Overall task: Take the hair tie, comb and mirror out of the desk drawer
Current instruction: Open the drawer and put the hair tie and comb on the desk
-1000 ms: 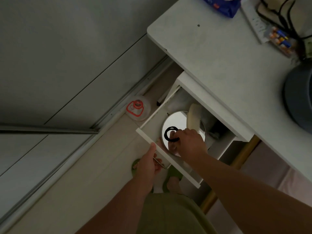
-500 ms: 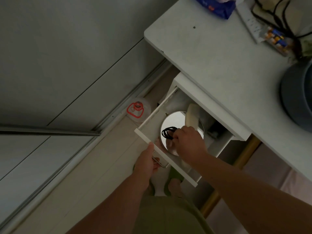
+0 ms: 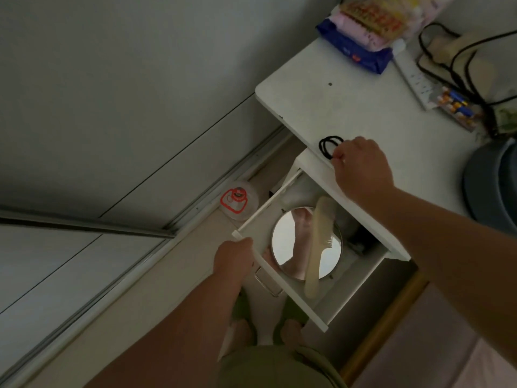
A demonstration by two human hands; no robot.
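The white desk drawer (image 3: 282,287) stands pulled out below the desktop. Inside lies a round mirror (image 3: 291,242) face up, and a cream comb (image 3: 319,245) rests across it. My left hand (image 3: 233,261) grips the drawer's front edge near its left corner. My right hand (image 3: 361,168) is over the near edge of the white desktop (image 3: 363,107), its fingertips pinched on a black hair tie (image 3: 327,145) that rests on the desk surface.
At the desk's far side sit a blue tissue pack (image 3: 355,51), a power strip (image 3: 414,79) with black cables and a pack of batteries (image 3: 456,107). A dark round container (image 3: 495,183) stands at the right. A clear lidded tub (image 3: 237,200) sits on the floor left of the drawer.
My right hand lifted the hair tie off the mirror in the drawer and carried it up onto the desktop edge. The comb and mirror now show uncovered.
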